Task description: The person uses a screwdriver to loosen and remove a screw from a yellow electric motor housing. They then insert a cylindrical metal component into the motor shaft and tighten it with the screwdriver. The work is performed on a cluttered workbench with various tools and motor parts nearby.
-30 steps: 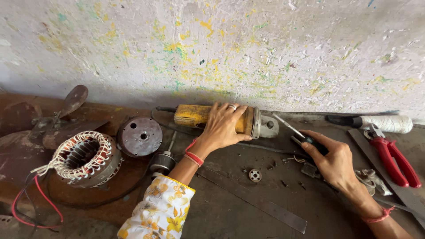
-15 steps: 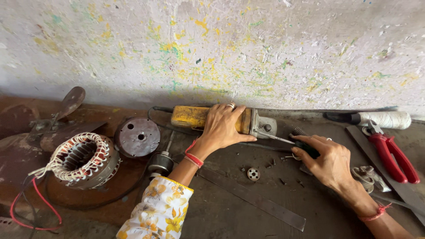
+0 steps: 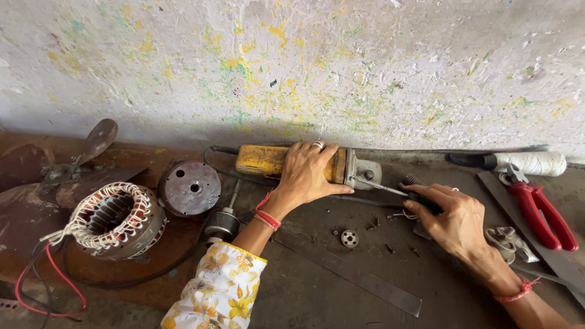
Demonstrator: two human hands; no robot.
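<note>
The left hand [image 3: 308, 175] lies palm-down over the yellow body of an angle grinder [image 3: 286, 162], fingers curled round it and clamped on it, a ring on one finger and red threads at the wrist. The grinder rests lengthwise on the dark surface [image 3: 317, 292], close under the paint-speckled wall [image 3: 292, 61], its grey metal head [image 3: 364, 173] pointing to the person's right.

The right hand [image 3: 454, 216] is closed round the dark handle of a screwdriver [image 3: 402, 194], whose thin shaft runs leftward so that its tip meets the grinder's metal head.

Taking the grinder as the mark: just in front of it, toward the person, a small round metal part with holes [image 3: 349, 238] lies on the surface among a few tiny bits, and a flat metal strip [image 3: 353, 274] runs slantwise nearer still. To the grinder's left sit a round rust-coloured motor cover [image 3: 189, 188], then a wound stator with pale cord-bound coils [image 3: 113, 219], with red and black wires [image 3: 46, 280] trailing from it. A small rotor with a shaft [image 3: 222, 222] stands between the cover and the left forearm. To the grinder's right, well beyond the right hand, lie red-handled pliers [image 3: 542, 213] and a spool of white thread [image 3: 530, 162] near the wall.
</note>
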